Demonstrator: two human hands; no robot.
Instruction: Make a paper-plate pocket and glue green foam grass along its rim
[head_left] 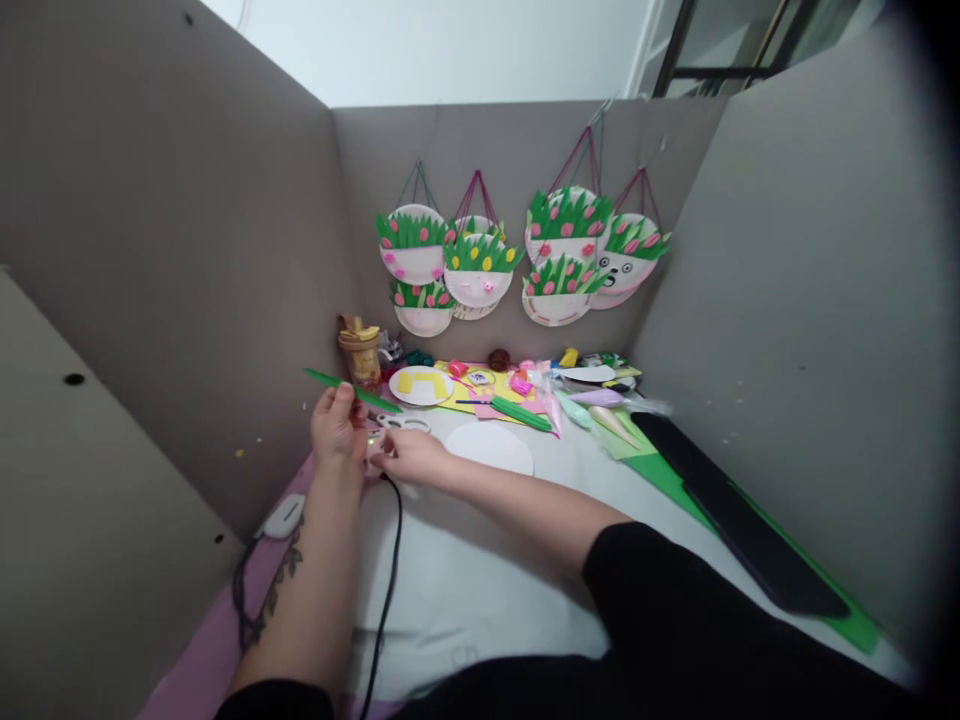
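1. Grey board walls (150, 250) box in a table (465, 590) under a white sheet, with pink cover showing at its near left.
2. Nearest, a black cable (390, 570) runs from the near edge away to the right hand. A white puck (283, 515) lies left of it.
3. Left hand (336, 428) pinches a green strip (379, 401) between thumb and fingers, raised just above the table.
4. Right hand (412, 456) lies just right of the left one, almost touching it. Its fingers curl shut on a small pale tool (373, 443), where the cable ends.
5. The strip's long axis runs from far left to near right. Its pointed tip is out to the left, and its other end passes over the right hand's far side. The grip sits nearer the pointed end, so the left hand is closer. The tool lies just below the strip.
6. Beyond the hands lie scissors (405, 422) and a bare plate (491, 448). A black bar (742, 520) stretches along the right.
7. Farther off are a jar (361, 360), a plate with yellow pieces (421, 386) and mixed paper scraps (525, 395).
8. On the far wall hang plate baskets (480, 270) with green leaves and pink or yellow buds.
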